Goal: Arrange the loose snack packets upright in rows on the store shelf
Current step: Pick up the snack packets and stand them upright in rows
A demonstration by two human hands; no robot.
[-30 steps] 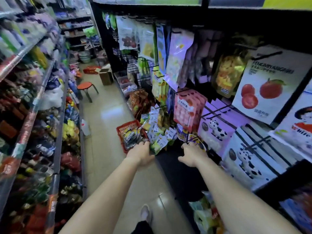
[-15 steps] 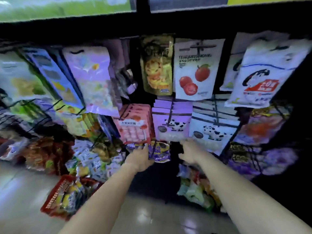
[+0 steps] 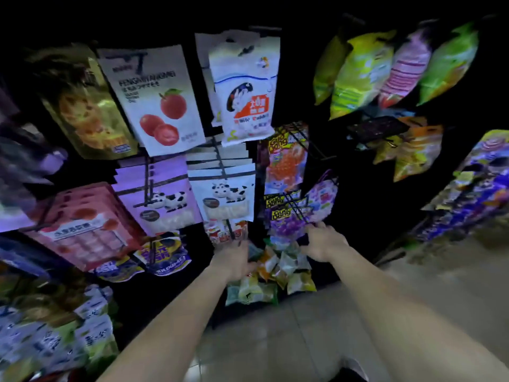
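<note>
- The tiled floor (image 3: 303,326) is seen nearest, with both bare forearms stretched over it towards the display.
- The left hand (image 3: 234,261) is held at the left edge of the heap. Its fingers are hidden behind its own back, so it cannot be told whether a packet is grasped.
- The right hand (image 3: 326,244) is held at the heap's upper right, thumb spread and fingers reaching forward near the hanging purple grape packs (image 3: 289,227). It appears released, and no packet is seen enclosed.
- The loose snack packets (image 3: 278,271) are found between the two hands, tumbled flat and overlapping on the lowest shelf (image 3: 326,275), some spilling to its front edge. No upright row is formed yet.
- The step in hand is judged to be the first gathering of the heap, so the task is barely begun.
- For the next move, one packet is to be pinched by its top seam, stood on its base against the back of the shelf, and steadied by the other hand.
- Farther back, cow-print pouches (image 3: 228,194) are hung on pegs. These are blurred and are not part of the job.
</note>
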